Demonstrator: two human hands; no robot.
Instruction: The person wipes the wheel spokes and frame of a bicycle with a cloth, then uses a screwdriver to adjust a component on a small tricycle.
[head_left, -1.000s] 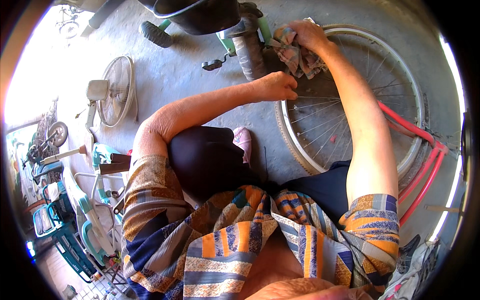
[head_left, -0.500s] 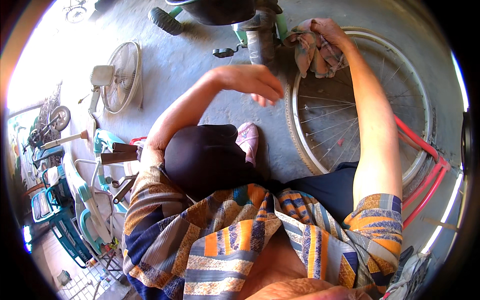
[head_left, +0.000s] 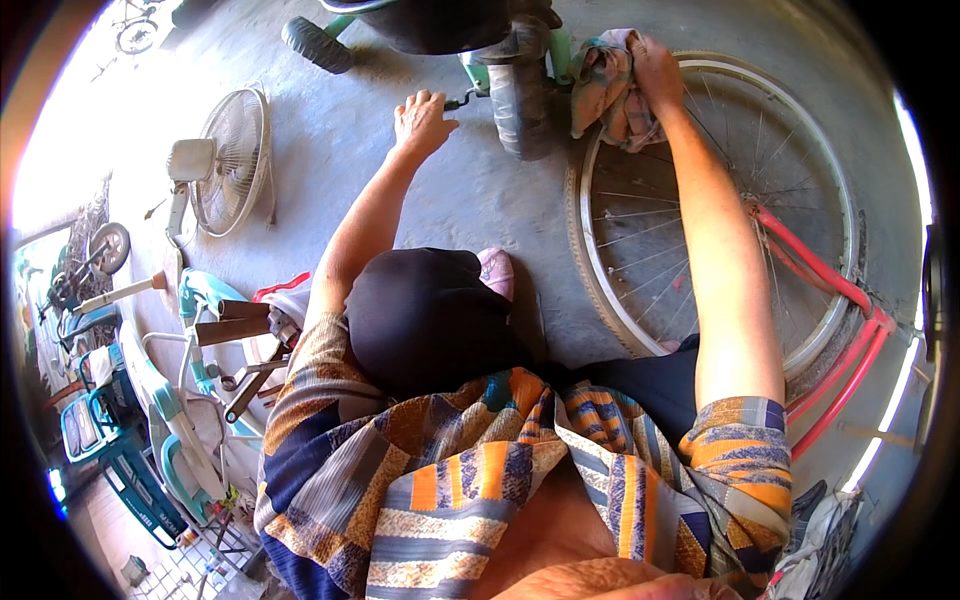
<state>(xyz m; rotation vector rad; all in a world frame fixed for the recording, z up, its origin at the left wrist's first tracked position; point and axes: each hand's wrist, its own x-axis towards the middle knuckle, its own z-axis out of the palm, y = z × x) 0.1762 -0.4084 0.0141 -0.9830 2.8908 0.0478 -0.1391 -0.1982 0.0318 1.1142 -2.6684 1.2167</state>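
My right hand is closed on a crumpled checked cloth, which hangs over the upper left of a large spoked bicycle wheel. At the top middle stands a small green-framed tricycle with a worn grey front wheel. My left hand is stretched forward to that wheel's left side, its fingers closed around the pedal. Most of the pedal is hidden under the hand; only its crank shows between hand and wheel.
A red bicycle frame joins the large wheel at the right. A floor fan lies at the left. Nearer on that side are a pale blue bicycle and a teal child's vehicle. A black tub-like part tops the tricycle.
My left hand has gone forward and left from beside the large wheel to the tricycle's pedal and taken hold of it. My right hand keeps the cloth, its grip slightly turned.
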